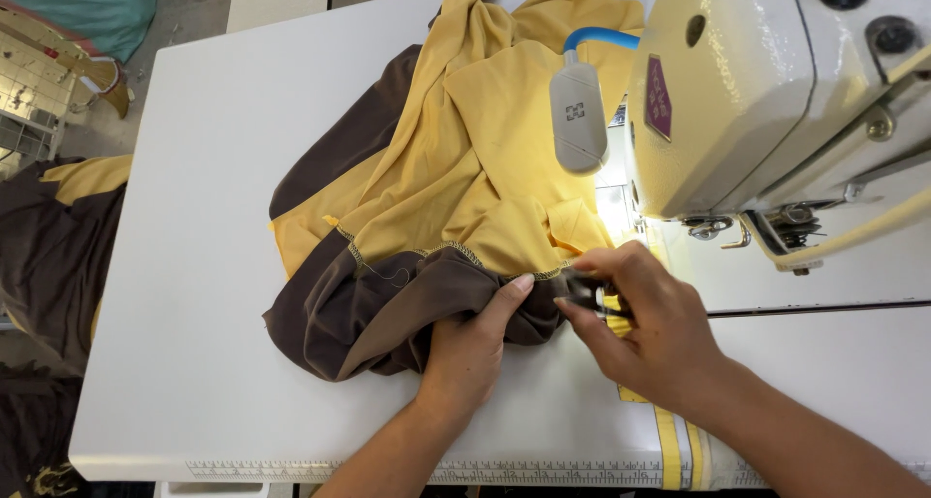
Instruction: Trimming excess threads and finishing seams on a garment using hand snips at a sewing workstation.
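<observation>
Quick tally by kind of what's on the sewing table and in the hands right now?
Yellow-and-brown garment, gripped by the left hand: 1
Small dark snips, in the right hand: 1
Sewing machine: 1
Grey work lamp: 1
Total: 4
</observation>
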